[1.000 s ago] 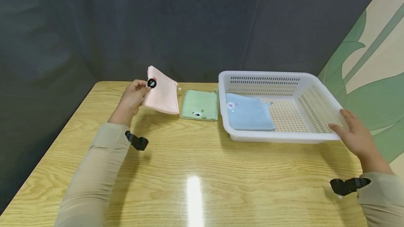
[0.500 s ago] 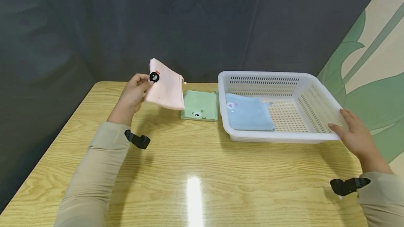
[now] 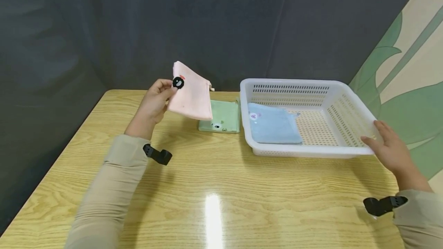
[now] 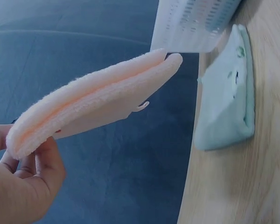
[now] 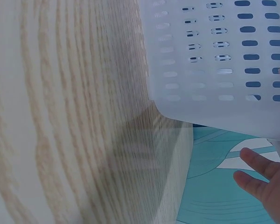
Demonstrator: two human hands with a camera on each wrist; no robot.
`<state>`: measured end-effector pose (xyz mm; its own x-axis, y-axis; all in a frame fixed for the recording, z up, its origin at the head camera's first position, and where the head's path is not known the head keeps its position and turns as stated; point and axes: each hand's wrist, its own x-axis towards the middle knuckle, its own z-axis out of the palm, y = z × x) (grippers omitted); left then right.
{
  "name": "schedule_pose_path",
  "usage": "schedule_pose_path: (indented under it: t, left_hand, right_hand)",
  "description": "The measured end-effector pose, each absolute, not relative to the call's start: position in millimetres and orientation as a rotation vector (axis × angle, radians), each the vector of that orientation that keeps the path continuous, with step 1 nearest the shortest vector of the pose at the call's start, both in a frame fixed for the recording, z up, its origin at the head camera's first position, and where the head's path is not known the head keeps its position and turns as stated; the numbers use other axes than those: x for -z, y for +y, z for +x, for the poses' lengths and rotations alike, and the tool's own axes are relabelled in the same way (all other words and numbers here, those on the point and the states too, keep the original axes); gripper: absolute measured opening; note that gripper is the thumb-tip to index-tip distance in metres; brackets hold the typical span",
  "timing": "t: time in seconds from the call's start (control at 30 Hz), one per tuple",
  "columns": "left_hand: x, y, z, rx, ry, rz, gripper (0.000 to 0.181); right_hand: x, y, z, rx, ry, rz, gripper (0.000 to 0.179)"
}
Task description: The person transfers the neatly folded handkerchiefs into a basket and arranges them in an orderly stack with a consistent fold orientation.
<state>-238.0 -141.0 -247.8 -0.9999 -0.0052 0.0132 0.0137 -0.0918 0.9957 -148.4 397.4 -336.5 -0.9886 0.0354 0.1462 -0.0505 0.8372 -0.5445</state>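
Note:
My left hand (image 3: 157, 101) pinches a folded pink towel (image 3: 194, 97) by its left edge, thumb beside a black round patch. The towel is raised and tilted, overlapping the green towel in the head view; in the left wrist view its folded layers (image 4: 93, 88) show edge-on. A folded green towel (image 3: 225, 116) with a small animal face lies on the table, left of a white plastic basket (image 3: 301, 150). Inside the basket, at its left, lies a folded blue towel (image 3: 275, 126). My right hand (image 3: 391, 147) holds the basket's right front corner, thumb inside the rim, other fingers outside.
The wooden table (image 3: 242, 195) carries the basket and the green towel. A dark curtain (image 3: 194, 22) hangs behind the table's back edge. On the right stands a wall panel with painted leaves (image 3: 412, 107).
My left hand has lifted the pink towel a little and carried it to the right, so it now overlaps the green towel. My right hand and the basket stay in place.

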Motion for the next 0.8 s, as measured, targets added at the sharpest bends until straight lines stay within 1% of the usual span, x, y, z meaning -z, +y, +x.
schedule_pose_path:
  t: [0.8]
  left_hand:
    - [247, -120, -232, 2.444, -1.992, -0.141, 0.011]
  right_hand:
    - [335, 394, -148, -0.880, -2.858, -0.001, 0.062]
